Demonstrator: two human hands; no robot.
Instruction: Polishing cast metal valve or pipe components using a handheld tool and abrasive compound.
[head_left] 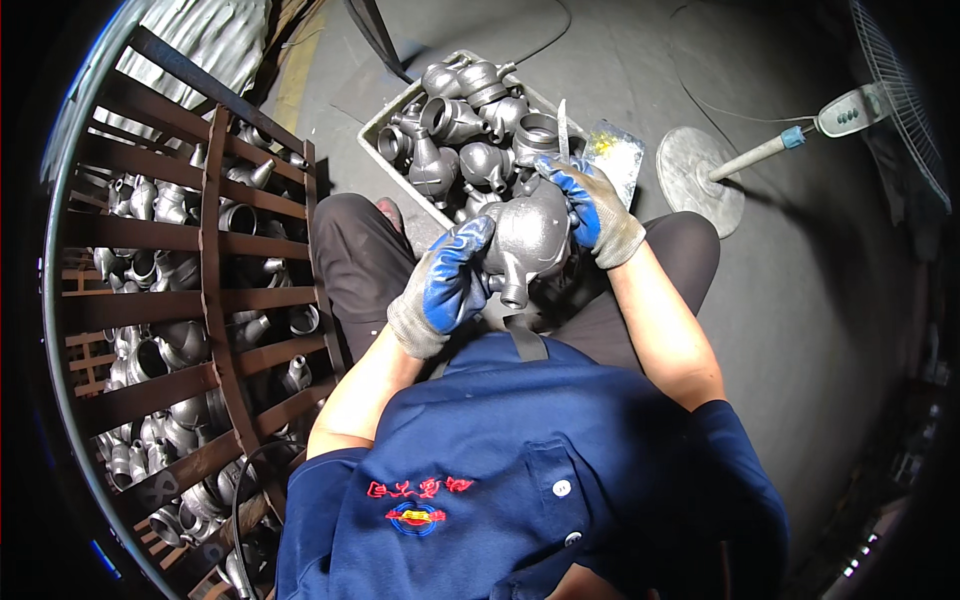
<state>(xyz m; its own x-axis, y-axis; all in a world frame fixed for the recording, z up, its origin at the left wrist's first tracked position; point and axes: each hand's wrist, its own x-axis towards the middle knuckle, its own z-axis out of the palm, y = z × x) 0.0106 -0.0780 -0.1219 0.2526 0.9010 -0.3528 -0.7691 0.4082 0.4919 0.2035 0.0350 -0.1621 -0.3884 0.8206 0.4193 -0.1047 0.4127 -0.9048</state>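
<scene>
A grey metal casting (530, 235), rounded with a short pipe-like neck pointing toward me, is held up over my lap. My left hand (452, 280), in a blue-coated grey glove, is closed around its left side. My right hand (592, 205), gloved the same way, is closed at the casting's upper right. From its fingers rises a narrow, flat, pale strip (563, 128), like a file or blade; the lower end is hidden. Just beyond, a pale crate (382, 158) is heaped with similar castings (487, 165).
A rusty-barred cage (150, 305) full of castings stands close on my left. Right of the crate lies a paint-stained board or box (614, 155). A pedestal fan with a round base (700, 183) stands at the right, and cables cross the grey floor (800, 300).
</scene>
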